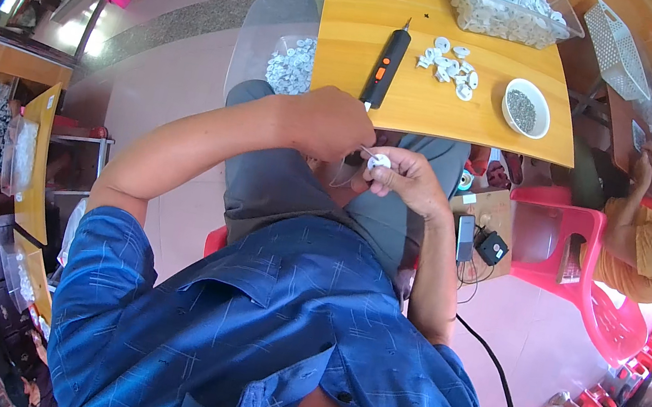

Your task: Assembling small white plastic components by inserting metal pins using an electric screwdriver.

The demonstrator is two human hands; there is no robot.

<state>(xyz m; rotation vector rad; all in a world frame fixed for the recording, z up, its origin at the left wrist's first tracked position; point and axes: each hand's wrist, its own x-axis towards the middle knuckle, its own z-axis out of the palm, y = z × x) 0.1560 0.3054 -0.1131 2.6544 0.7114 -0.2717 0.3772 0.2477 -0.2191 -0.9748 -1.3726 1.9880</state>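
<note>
My right hand point(413, 184) pinches a small white round plastic piece point(379, 162) between thumb and fingers, above my lap. Close to it on the left, my left hand point(328, 124) is closed, back of the hand up; its fingertips and whatever they hold are hidden. A thin pale strand point(335, 183) loops below the hands, and a short stretch shows between my left fingers and the piece. On the table just beyond lies a black electric screwdriver point(386, 69) with orange buttons. Several loose white pieces point(452, 69) are scattered to its right.
The yellow wooden table point(438, 128) carries a white bowl point(526, 109) of small metal parts and a clear bin point(567, 29) of white pieces. Another clear bin point(253, 41) stands left. A pink chair point(590, 243) and a person in yellow point(649, 243) are at right; a black cable point(489, 354) trails nearby.
</note>
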